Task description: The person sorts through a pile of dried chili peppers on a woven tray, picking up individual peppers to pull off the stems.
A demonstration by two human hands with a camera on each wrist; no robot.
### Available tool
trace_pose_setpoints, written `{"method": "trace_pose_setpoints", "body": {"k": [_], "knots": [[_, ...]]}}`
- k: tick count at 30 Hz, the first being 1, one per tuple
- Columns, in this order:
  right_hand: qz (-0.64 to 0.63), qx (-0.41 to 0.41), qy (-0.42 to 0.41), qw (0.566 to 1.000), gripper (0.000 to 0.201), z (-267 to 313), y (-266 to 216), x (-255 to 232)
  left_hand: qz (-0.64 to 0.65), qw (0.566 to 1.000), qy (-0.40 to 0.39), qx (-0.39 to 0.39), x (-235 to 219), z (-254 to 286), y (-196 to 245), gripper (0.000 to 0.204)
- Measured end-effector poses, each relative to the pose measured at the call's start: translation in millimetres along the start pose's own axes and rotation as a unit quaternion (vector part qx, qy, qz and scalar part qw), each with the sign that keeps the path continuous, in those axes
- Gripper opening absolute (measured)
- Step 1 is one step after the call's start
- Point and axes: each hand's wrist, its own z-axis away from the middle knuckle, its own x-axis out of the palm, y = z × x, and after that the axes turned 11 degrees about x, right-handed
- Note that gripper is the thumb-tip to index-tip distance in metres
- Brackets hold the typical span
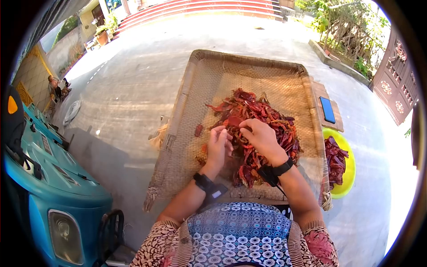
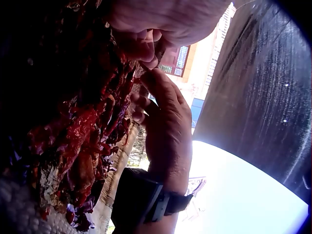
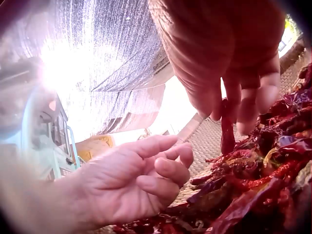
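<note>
A heap of dried red chili peppers (image 1: 284, 129) lies on a wide woven tray (image 1: 191, 107) in front of the person. Over the heap, the right hand (image 1: 262, 140) pinches one dried chili pepper (image 3: 227, 130) between thumb and finger, and the pepper hangs down in the right wrist view. Close beside it, the left hand (image 1: 217, 149) is held palm inward with its fingers loosely bent, and no pepper shows in it. The left wrist view shows both hands' fingertips near each other, with shadowed peppers (image 2: 83, 146) beneath.
Right of the tray, a yellow-green basin (image 1: 349, 171) holds more dark red peppers. A blue-screened phone (image 1: 327, 110) lies on a board (image 1: 318, 93). A teal vehicle (image 1: 66, 200) stands at the left. Farther off, a person (image 1: 57, 86) sits by the wall.
</note>
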Motion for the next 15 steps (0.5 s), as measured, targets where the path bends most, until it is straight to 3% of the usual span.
{"method": "trace_pose_setpoints", "body": {"k": [3, 5, 10, 13, 15], "knots": [[-0.179, 0.071, -0.092, 0.977, 0.018, 21.8, -3.0, -8.1, -0.002, 1.000, -0.003, -0.003, 3.7, 0.7, 6.1, 0.032], [-0.279, 0.089, -0.119, 0.949, 0.019, 36.2, 3.6, -5.6, -0.033, 0.997, -0.047, -0.052, 1.6, 1.7, 10.4, 0.033], [-0.320, 0.112, -0.124, 0.932, 0.016, 54.0, 6.8, -10.7, -0.052, 0.990, -0.089, -0.094, 10.9, 7.0, 20.5, 0.033], [-0.341, 0.130, -0.128, 0.922, 0.016, 59.4, 9.9, -10.7, -0.024, 0.996, -0.054, -0.070, 11.6, 6.1, 16.6, 0.028], [-0.349, 0.135, -0.139, 0.917, 0.015, 62.8, 14.1, -9.9, -0.015, 0.992, -0.090, -0.085, 5.6, 3.2, 12.3, 0.026]]}}
